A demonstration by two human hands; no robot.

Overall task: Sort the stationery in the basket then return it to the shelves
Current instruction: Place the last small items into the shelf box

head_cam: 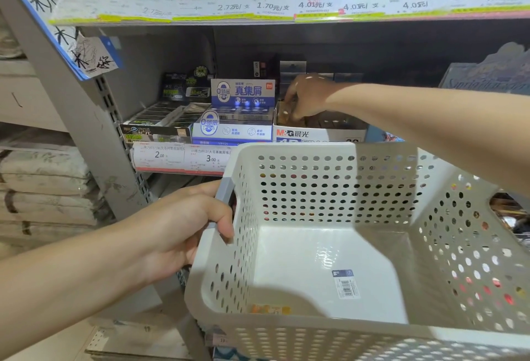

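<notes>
Reaching into the M&G box (318, 131) on the shelf (258, 18), the right hand (308, 96) has its fingers curled down round a small tan eraser (284, 111) at the box's left end — a pinch, as far as the head view shows. The left hand (183, 228) grips the basket (329, 337) by its grey handle (225, 191), thumb hooked over the rim, holding it up just below the shelf. Inside the basket only a small orange item (269, 309) lies by the near wall, beside a barcode sticker (345, 284). To seat the eraser well, I would slide it upright against its neighbours before letting go — and keep the basket level.
</notes>
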